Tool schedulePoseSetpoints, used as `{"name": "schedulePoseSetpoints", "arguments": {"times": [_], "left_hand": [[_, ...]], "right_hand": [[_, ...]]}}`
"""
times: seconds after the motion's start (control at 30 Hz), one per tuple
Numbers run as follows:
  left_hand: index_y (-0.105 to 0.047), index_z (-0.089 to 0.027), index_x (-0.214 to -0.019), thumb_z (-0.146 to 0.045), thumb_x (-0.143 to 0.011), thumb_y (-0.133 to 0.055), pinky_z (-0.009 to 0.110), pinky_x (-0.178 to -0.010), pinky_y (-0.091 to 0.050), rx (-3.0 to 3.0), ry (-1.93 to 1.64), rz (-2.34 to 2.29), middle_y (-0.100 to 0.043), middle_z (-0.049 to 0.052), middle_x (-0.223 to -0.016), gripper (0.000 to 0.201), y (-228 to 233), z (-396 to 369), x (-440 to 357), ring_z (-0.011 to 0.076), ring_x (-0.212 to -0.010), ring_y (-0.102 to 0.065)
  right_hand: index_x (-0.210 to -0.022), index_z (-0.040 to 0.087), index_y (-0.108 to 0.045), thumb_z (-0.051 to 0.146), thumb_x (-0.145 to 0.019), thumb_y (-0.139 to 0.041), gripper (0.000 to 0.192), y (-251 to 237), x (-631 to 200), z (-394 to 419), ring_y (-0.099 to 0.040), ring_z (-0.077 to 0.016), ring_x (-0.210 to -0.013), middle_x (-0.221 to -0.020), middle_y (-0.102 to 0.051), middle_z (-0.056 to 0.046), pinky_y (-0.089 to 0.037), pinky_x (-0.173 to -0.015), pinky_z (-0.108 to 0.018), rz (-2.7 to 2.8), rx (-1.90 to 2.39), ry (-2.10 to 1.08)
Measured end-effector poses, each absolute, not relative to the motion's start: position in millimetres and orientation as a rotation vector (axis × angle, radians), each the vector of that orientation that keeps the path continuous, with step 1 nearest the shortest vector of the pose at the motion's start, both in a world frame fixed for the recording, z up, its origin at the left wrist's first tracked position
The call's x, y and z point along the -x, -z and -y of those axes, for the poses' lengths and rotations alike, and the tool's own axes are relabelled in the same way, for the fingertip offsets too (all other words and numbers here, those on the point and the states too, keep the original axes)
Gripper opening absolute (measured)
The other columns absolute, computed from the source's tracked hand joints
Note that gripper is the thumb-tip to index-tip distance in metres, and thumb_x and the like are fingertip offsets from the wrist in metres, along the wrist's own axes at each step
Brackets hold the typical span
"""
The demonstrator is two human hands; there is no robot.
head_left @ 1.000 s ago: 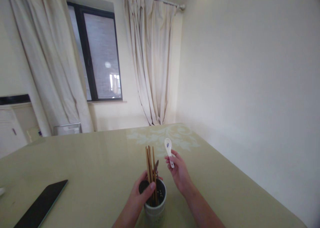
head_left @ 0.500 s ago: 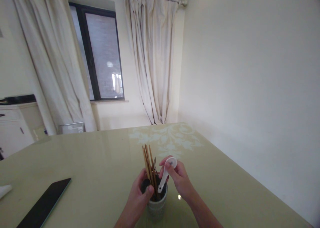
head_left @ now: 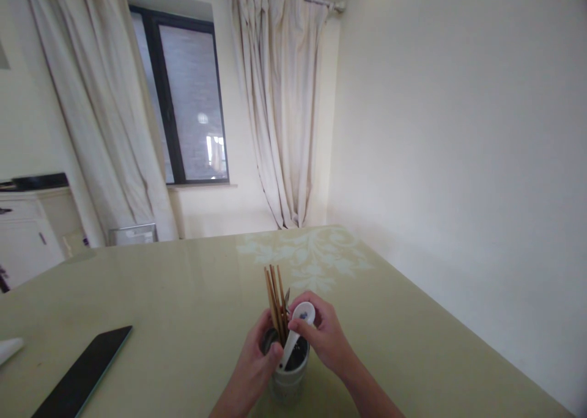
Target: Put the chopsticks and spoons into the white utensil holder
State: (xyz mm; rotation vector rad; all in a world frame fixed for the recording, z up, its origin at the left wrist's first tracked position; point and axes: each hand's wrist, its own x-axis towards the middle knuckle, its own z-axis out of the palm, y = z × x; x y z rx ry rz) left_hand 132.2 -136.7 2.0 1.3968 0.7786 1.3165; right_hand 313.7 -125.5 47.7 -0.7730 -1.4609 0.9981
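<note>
A light-coloured utensil cup [head_left: 290, 381] stands on the table near its front, holding several wooden chopsticks [head_left: 275, 299] and metal cutlery [head_left: 287, 297]. My left hand [head_left: 253, 358] wraps the cup's left side at the rim, its thumb over the front edge and its fingertips hidden behind. Beside that thumb, a dark rounded piece [head_left: 269, 338] shows inside the cup. Between the thumb and fingers of my right hand [head_left: 329, 333] is a white soup spoon [head_left: 304, 311] with a small blue mark in its bowl. The spoon's bowl is up, and its handle slants down into the cup's mouth.
On the left of the glossy green table [head_left: 174, 296] lies a flat black tablet-like object [head_left: 85, 369], with part of a white object [head_left: 9, 349] at the left edge. A wall [head_left: 458, 161] runs along the right side. Curtains and a window are behind.
My right hand has moved the white spoon down and to the left, so its handle end is lower in the cup's mouth. My left hand stays at the cup.
</note>
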Motion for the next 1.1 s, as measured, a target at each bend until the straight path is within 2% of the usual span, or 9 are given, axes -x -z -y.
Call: {"name": "schedulePoseSetpoints", "arguments": {"times": [0.07,0.23,0.43,0.6,0.73,0.8,0.93,1.0,1.1], "left_hand": [[-0.073,-0.021,-0.131,-0.083,-0.071,-0.077,0.041,-0.107,-0.057,-1.387,-1.317,-0.785,-0.078,0.016,-0.131,0.086,-3,137,-133,0.0376,-0.124,-0.07],[-0.074,-0.021,-0.13,-0.083,-0.069,-0.079,0.043,-0.112,-0.054,-1.367,-1.324,-0.815,-0.076,0.015,-0.135,0.088,-5,138,-134,0.039,-0.13,-0.066],[-0.074,-0.021,-0.129,-0.085,-0.071,-0.075,0.041,-0.108,-0.056,-1.418,-1.303,-0.785,-0.076,0.016,-0.135,0.086,-7,137,-134,0.0379,-0.126,-0.068],[-0.072,-0.021,-0.132,-0.083,-0.074,-0.075,0.041,-0.108,-0.055,-1.414,-1.317,-0.812,-0.075,0.017,-0.136,0.086,1,136,-133,0.0368,-0.125,-0.069],[-0.07,-0.02,-0.135,-0.084,-0.074,-0.074,0.042,-0.107,-0.056,-1.421,-1.296,-0.796,-0.076,0.018,-0.134,0.088,8,134,-130,0.0367,-0.122,-0.07],[-0.067,-0.02,-0.139,-0.084,-0.072,-0.076,0.044,-0.109,-0.055,-1.405,-1.284,-0.769,-0.076,0.018,-0.133,0.093,12,134,-130,0.0368,-0.121,-0.071],[-0.067,-0.021,-0.14,-0.085,-0.069,-0.077,0.043,-0.11,-0.054,-1.401,-1.273,-0.736,-0.074,0.017,-0.136,0.097,13,133,-129,0.0372,-0.123,-0.07],[-0.068,-0.021,-0.138,-0.085,-0.068,-0.077,0.044,-0.112,-0.053,-1.402,-1.267,-0.745,-0.074,0.017,-0.137,0.095,13,134,-129,0.0377,-0.124,-0.069],[-0.071,-0.02,-0.135,-0.087,-0.069,-0.075,0.046,-0.114,-0.052,-1.415,-1.261,-0.772,-0.074,0.018,-0.136,0.094,12,134,-129,0.0389,-0.125,-0.068]], "right_hand": [[-0.085,0.022,-0.081,0.045,-0.083,-0.087,0.024,-49,-313,125,-0.061,-0.0177,-0.066,-0.074,-0.072,-0.001,-0.046,-0.063,-0.026,1.465,0.788,-0.986],[-0.091,0.026,-0.086,0.042,-0.085,-0.085,0.018,-51,-313,126,-0.07,-0.0224,-0.08,-0.084,-0.078,-0.004,-0.053,-0.077,-0.031,1.521,0.746,-0.961],[-0.093,0.024,-0.084,0.044,-0.077,-0.093,0.027,-47,-312,126,-0.066,-0.0188,-0.071,-0.078,-0.076,-0.002,-0.05,-0.068,-0.028,1.487,0.738,-0.996],[-0.087,0.022,-0.081,0.057,-0.085,-0.084,0.036,-45,-314,124,-0.062,-0.0182,-0.067,-0.072,-0.072,-0.003,-0.049,-0.066,-0.028,1.412,0.759,-0.93],[-0.079,0.021,-0.077,0.066,-0.087,-0.079,0.046,-47,-313,119,-0.055,-0.0154,-0.06,-0.066,-0.066,-0.001,-0.046,-0.059,-0.026,1.247,0.827,-0.911],[-0.084,0.021,-0.078,0.067,-0.087,-0.078,0.046,-48,-312,116,-0.053,-0.0148,-0.06,-0.07,-0.067,-0.001,-0.046,-0.058,-0.025,1.184,0.856,-0.899],[-0.109,0.025,-0.082,0.065,-0.087,-0.078,0.046,-46,-309,116,-0.062,-0.0187,-0.075,-0.094,-0.074,-0.005,-0.053,-0.067,-0.027,1.25,0.878,-0.968],[-0.107,0.026,-0.083,0.062,-0.088,-0.079,0.041,-45,-308,117,-0.066,-0.0213,-0.085,-0.102,-0.073,-0.006,-0.055,-0.074,-0.029,1.314,0.832,-1.019],[-0.09,0.024,-0.081,0.058,-0.09,-0.079,0.034,-45,-306,118,-0.066,-0.0214,-0.088,-0.1,-0.07,-0.006,-0.055,-0.076,-0.029,1.341,0.746,-1.028]]}}
